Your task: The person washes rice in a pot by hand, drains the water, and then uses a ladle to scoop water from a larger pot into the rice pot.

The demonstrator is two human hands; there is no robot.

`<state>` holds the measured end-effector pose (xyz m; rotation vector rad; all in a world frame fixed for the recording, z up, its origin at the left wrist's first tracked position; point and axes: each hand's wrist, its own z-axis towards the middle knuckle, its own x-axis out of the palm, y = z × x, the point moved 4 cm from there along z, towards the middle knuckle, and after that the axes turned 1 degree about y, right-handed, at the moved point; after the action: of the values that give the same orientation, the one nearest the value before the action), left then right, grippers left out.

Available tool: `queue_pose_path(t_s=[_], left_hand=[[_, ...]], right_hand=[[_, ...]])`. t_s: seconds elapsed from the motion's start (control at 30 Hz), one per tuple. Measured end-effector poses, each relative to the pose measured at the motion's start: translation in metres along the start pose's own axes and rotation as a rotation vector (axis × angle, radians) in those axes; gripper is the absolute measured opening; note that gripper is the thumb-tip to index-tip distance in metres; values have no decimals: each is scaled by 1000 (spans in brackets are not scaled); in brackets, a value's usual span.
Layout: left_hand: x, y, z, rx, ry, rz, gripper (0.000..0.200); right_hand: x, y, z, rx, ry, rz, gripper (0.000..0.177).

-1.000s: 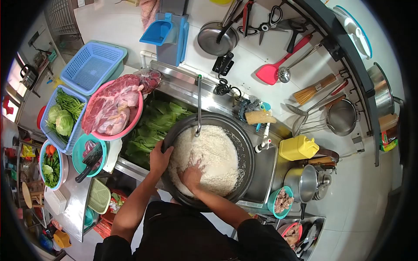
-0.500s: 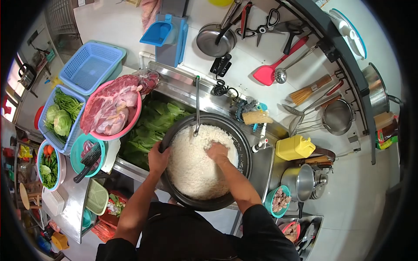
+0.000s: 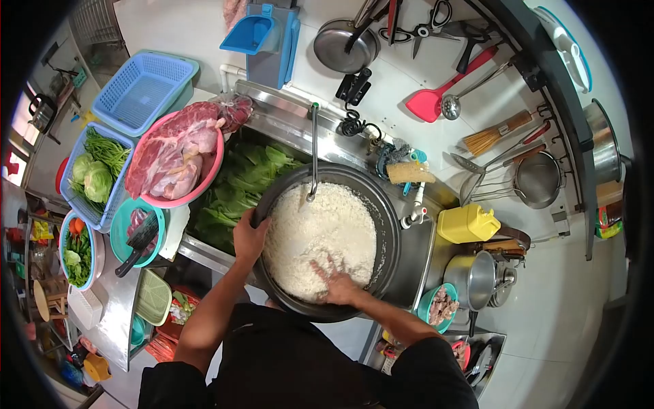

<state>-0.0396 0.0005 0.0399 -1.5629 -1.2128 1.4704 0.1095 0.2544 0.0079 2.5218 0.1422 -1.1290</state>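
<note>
A large dark pot (image 3: 387, 242) stands over the sink, with white rice (image 3: 320, 225) and cloudy water in it. My left hand (image 3: 251, 237) grips the pot's rim at its left side. On the rice near the pot's lower edge lies my right hand (image 3: 335, 283), fingers spread, the fingertips partly in the grains. A thin metal faucet (image 3: 314, 146) reaches over the pot, its tip above the rice. Green leaves (image 3: 245, 180) fill the sink basin to the left of the pot.
Raw meat in a pink basin (image 3: 221, 160), a blue vegetable basket (image 3: 109, 219) and a teal bowl with a knife (image 3: 141, 242) are at the left. A yellow jug (image 3: 466, 225) and a metal pot (image 3: 477, 279) stand at the right. Utensils hang on the wall.
My right hand has moved down from the upper right of the rice to the pot's lower part, and its fingers now show spread. My left hand remains on the rim. The view has shifted slightly.
</note>
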Motion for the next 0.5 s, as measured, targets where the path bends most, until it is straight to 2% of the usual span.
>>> queue_pose_path(t_s=[0.07,0.17,0.2,0.3,0.33,0.47,0.5], left_hand=[[0,0,2,19,22,-17,47],[4,9,3,74,46,-32,50],[3,11,5,98,48,-35,52],[1,8,4,92,52,0,54],[0,6,5,86,58,3,54],[-4,0,2,53,90,-11,56],[-5,-2,2,44,100,-23,56]], right_hand=[[3,21,11,36,-40,-52,117],[-3,47,41,120,17,-137,108],[8,42,58,53,-116,-114,97],[28,26,108,125,-74,-415,87],[2,34,108,134,-16,-382,79],[15,-4,164,225,-275,-405,63],[0,-6,166,270,-225,-388,61]])
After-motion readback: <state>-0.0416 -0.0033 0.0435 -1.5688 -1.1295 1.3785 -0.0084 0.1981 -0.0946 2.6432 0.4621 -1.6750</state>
